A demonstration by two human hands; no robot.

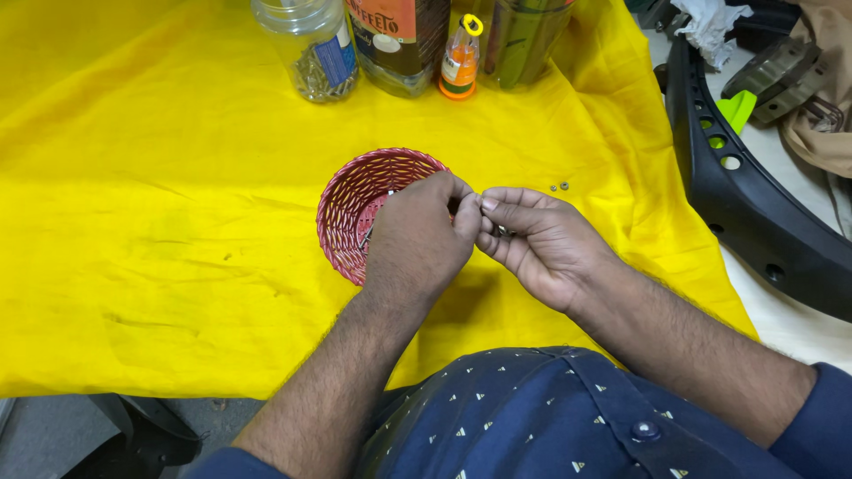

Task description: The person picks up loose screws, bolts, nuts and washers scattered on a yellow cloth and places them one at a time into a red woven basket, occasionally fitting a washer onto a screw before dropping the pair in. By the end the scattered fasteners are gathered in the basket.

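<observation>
Both hands, left hand (417,239) and right hand (537,239), pinch-grip 1 small metal piece (502,231) beside red basket (351,217).

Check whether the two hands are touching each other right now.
Touching: the head view shows the left hand and right hand meeting at the fingertips, no gap visible.

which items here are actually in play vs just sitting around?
In play: left hand, right hand, small metal piece pinched between them, red woven basket, two loose nuts.
Lying about: screw jar, orange bottle, black plastic panel.
</observation>
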